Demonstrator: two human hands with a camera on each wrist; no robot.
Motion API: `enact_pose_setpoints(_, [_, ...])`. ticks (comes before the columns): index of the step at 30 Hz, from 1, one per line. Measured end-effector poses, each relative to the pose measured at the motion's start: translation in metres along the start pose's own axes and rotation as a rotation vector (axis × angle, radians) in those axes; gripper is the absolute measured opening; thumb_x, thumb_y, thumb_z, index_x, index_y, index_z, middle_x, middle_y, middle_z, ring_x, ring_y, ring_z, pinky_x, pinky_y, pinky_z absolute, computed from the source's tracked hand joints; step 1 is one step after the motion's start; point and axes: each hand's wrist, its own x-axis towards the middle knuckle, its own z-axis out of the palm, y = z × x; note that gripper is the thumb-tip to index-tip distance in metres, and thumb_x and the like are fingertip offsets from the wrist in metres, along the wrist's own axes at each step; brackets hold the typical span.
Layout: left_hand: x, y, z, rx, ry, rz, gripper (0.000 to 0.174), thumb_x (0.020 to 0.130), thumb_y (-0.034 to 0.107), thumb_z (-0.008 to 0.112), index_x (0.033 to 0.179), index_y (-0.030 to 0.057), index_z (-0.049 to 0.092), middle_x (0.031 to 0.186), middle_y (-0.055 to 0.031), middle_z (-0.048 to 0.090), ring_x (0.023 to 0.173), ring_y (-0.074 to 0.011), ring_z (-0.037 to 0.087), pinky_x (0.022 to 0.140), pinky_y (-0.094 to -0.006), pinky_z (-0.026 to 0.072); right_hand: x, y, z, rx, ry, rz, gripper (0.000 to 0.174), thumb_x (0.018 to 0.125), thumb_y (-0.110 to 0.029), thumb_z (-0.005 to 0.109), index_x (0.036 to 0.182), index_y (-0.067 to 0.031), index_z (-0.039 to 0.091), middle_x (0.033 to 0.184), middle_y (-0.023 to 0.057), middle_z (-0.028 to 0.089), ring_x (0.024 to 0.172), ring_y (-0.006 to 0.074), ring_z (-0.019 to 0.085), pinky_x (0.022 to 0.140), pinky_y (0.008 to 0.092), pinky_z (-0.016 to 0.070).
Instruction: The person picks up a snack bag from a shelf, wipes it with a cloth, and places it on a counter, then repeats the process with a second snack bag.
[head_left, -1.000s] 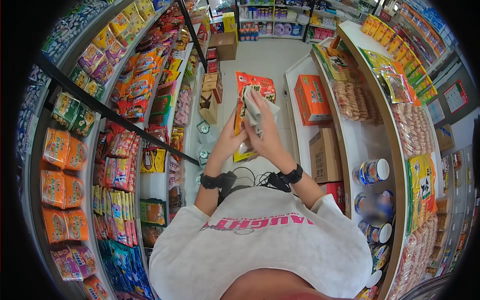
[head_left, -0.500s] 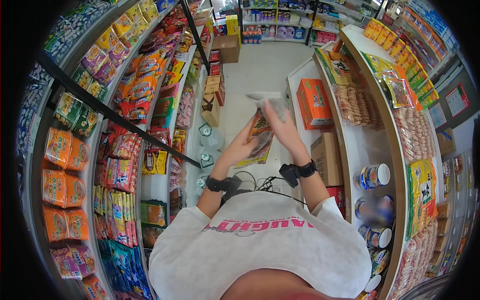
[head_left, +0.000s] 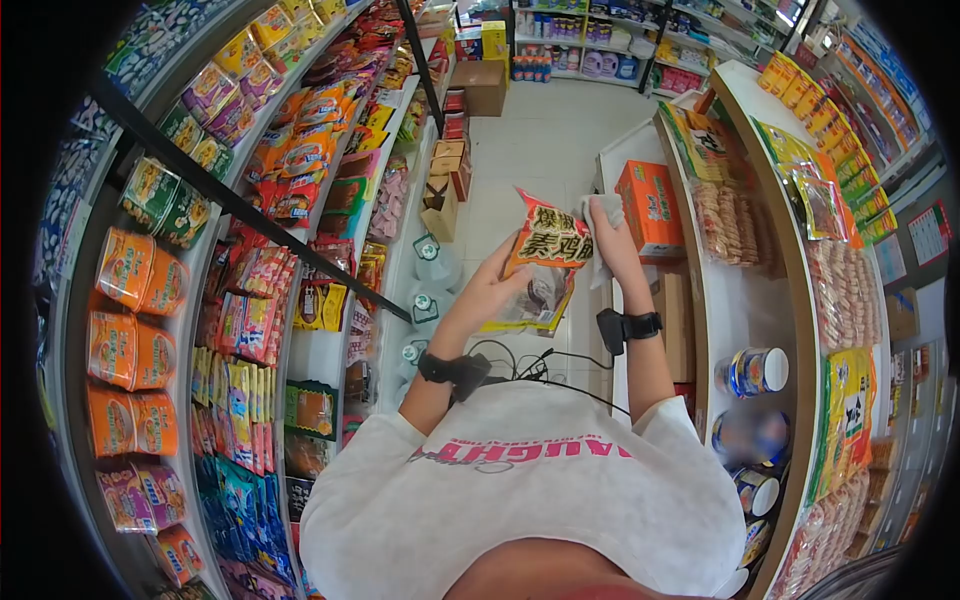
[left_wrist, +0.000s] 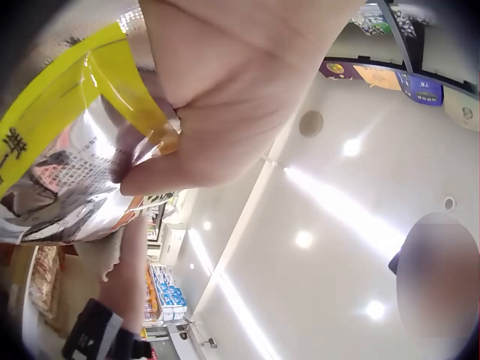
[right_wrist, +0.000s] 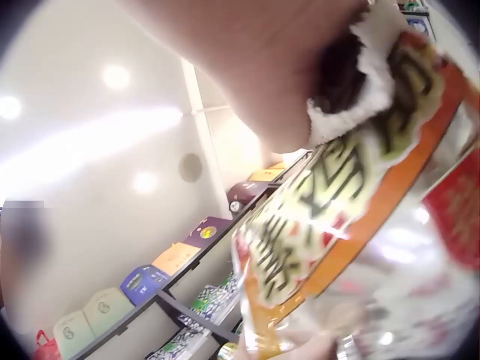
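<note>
My left hand (head_left: pixel 488 290) grips the left side of a red and yellow snack bag (head_left: pixel 545 285), its thumb across the clear front. Dark Chinese characters face up at the bag's top. In the left wrist view, the thumb of the left hand (left_wrist: pixel 225 97) presses the shiny film beside the bag's yellow edge (left_wrist: pixel 67 97). My right hand (head_left: pixel 618 255) holds a pale grey cloth (head_left: pixel 598 265) at the bag's right edge. The right wrist view has the white cloth (right_wrist: pixel 382 52) bunched under the right hand (right_wrist: pixel 262 67), against the printed bag (right_wrist: pixel 360 202).
Shelves of packaged snacks (head_left: pixel 305 150) line the left side, with large clear bottles (head_left: pixel 432 268) on the low ledge. On the right, a white shelf unit carries an orange box (head_left: pixel 650 210), bagged biscuits (head_left: pixel 722 220) and cans (head_left: pixel 755 372). A tiled floor (head_left: pixel 550 130) runs between.
The cloth and right hand have moved from the bag's face to its right edge. The bag was tilted on edge and now shows its printed front. The view has shifted slightly.
</note>
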Motion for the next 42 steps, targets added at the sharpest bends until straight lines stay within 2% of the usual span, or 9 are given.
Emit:
enact_pose_setpoints(9, [0.026, -0.006, -0.022, -0.808, 0.193, 0.064, 0.055, 0.104, 0.049, 0.045, 0.139, 0.0071, 0.048, 0.131, -0.0108, 0.060, 0.114, -0.0236, 0.063, 0.095, -0.0394, 0.0537, -0.068, -0.052, 0.068, -0.103, -0.179, -0.421, 0.059, 0.099, -0.026, 0.054, 0.150, -0.0014, 0.036, 0.154, 0.0247, 0.034, 0.144, 0.0373, 0.034, 0.119, 0.0434, 0.0248])
enact_pose_setpoints(15, [0.023, 0.013, -0.052, -0.840, 0.368, 0.184, 0.055, 0.106, 0.048, 0.037, 0.141, 0.0074, 0.046, 0.136, -0.0105, 0.056, 0.122, -0.0271, 0.057, 0.103, -0.0424, 0.0468, -0.106, -0.082, 0.085, -0.357, -0.541, -0.773, 0.060, 0.094, -0.019, 0.059, 0.150, -0.0157, 0.041, 0.159, 0.0178, 0.029, 0.147, 0.0376, 0.027, 0.120, 0.0519, 0.0185])
enact_pose_setpoints(18, [0.022, 0.010, -0.055, -0.954, 0.310, 0.243, 0.053, 0.106, 0.047, 0.037, 0.140, 0.0075, 0.047, 0.136, -0.0102, 0.057, 0.122, -0.0282, 0.057, 0.104, -0.0442, 0.0457, -0.076, -0.059, 0.083, -0.423, -0.198, -0.686, 0.056, 0.097, -0.022, 0.057, 0.149, -0.0101, 0.042, 0.155, 0.0204, 0.036, 0.145, 0.0346, 0.033, 0.120, 0.0452, 0.0220])
enact_pose_setpoints(20, [0.016, 0.013, -0.049, -0.956, 0.238, 0.230, 0.050, 0.106, 0.043, 0.039, 0.140, 0.0066, 0.047, 0.135, -0.0111, 0.058, 0.121, -0.0274, 0.058, 0.104, -0.0438, 0.0461, -0.056, -0.050, 0.073, 0.033, -0.250, 0.008, 0.055, 0.099, -0.028, 0.059, 0.145, -0.0033, 0.045, 0.145, 0.0179, 0.051, 0.137, 0.0281, 0.045, 0.115, 0.0364, 0.0308])
enact_pose_setpoints(23, [0.016, 0.007, -0.055, -1.031, -0.029, 0.349, 0.049, 0.107, 0.043, 0.040, 0.141, 0.0085, 0.046, 0.137, -0.0086, 0.055, 0.124, -0.0247, 0.055, 0.105, -0.0402, 0.0441, -0.029, -0.009, 0.054, 0.714, -0.456, 0.363, 0.053, 0.099, -0.035, 0.062, 0.135, 0.0029, 0.053, 0.128, 0.0116, 0.063, 0.120, 0.0202, 0.057, 0.104, 0.0311, 0.0414])
enact_pose_setpoints(25, [0.012, 0.030, -0.028, -0.736, 0.419, 0.292, 0.048, 0.106, 0.041, 0.042, 0.141, 0.0088, 0.045, 0.137, -0.0078, 0.055, 0.124, -0.0236, 0.054, 0.106, -0.0382, 0.0433, -0.048, -0.037, 0.043, 0.580, -0.421, 0.292, 0.051, 0.098, -0.035, 0.064, 0.129, 0.0037, 0.056, 0.123, 0.0078, 0.065, 0.113, 0.0181, 0.060, 0.098, 0.0322, 0.0454])
enact_pose_setpoints(30, [0.025, 0.014, -0.031, -0.069, 0.644, 0.302, 0.061, 0.104, 0.034, 0.052, 0.151, 0.0040, 0.027, 0.140, -0.0132, 0.050, 0.134, -0.0211, 0.044, 0.109, -0.0342, 0.0376, -0.053, -0.060, 0.025, 0.077, -0.281, -0.170, 0.035, 0.099, -0.023, 0.063, 0.124, 0.0009, 0.059, 0.108, 0.0034, 0.066, 0.097, 0.0141, 0.059, 0.087, 0.0256, 0.0468])
enact_pose_setpoints(36, [0.014, 0.002, -0.007, -0.519, 0.279, 0.196, 0.069, 0.101, 0.056, 0.046, 0.149, 0.0077, 0.035, 0.147, -0.0143, 0.045, 0.135, -0.0250, 0.047, 0.111, -0.0417, 0.0394, -0.083, -0.090, 0.057, -0.007, -0.367, -0.679, 0.052, 0.092, -0.014, 0.064, 0.141, -0.0043, 0.050, 0.150, 0.0176, 0.043, 0.139, 0.0303, 0.041, 0.113, 0.0388, 0.0333])
enact_pose_setpoints(42, [0.011, 0.024, 0.008, -0.741, 0.243, 0.185, 0.065, 0.102, 0.061, 0.035, 0.141, 0.0106, 0.048, 0.134, -0.0095, 0.058, 0.121, -0.0233, 0.058, 0.103, -0.0407, 0.0478, -0.077, -0.099, 0.063, -0.340, -0.196, -0.740, 0.067, 0.090, -0.021, 0.064, 0.149, -0.0027, 0.040, 0.159, 0.0218, 0.026, 0.145, 0.0447, 0.026, 0.118, 0.0477, 0.0236])
